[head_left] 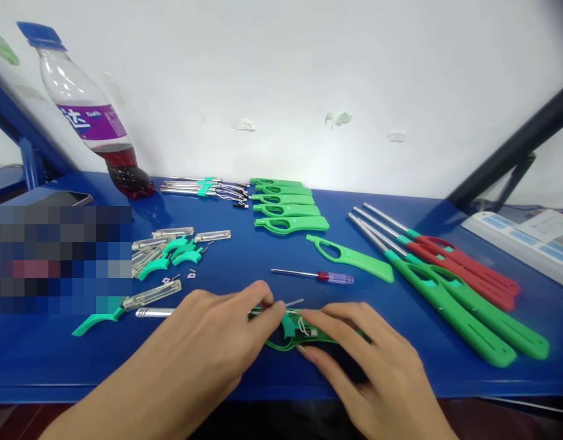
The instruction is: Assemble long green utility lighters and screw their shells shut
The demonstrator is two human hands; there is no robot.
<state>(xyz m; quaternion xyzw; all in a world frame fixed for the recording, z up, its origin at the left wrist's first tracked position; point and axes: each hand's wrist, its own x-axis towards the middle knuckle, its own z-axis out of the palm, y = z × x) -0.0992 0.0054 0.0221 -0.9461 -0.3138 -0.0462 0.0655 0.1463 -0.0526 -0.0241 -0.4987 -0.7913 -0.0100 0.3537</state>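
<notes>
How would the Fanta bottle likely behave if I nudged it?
The Fanta bottle looks tall and narrow, so a push up high might tip it. It's probably light for its size, since the dark red drink fills only the lower part. With the blue cap on, it likely wouldn't spill.

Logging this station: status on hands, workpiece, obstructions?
Left hand over green casing; right hand gripping it. White wires exposed inside. Screwdriver lies beyond, apparently not blocking.

White wall (pixel 300 67) with chipped patches (pixel 245 125); glossy blue bench (pixel 238 260) against it; dark slanted brace (pixel 515 143) right, reddish floor (pixel 16 421) below.
</notes>
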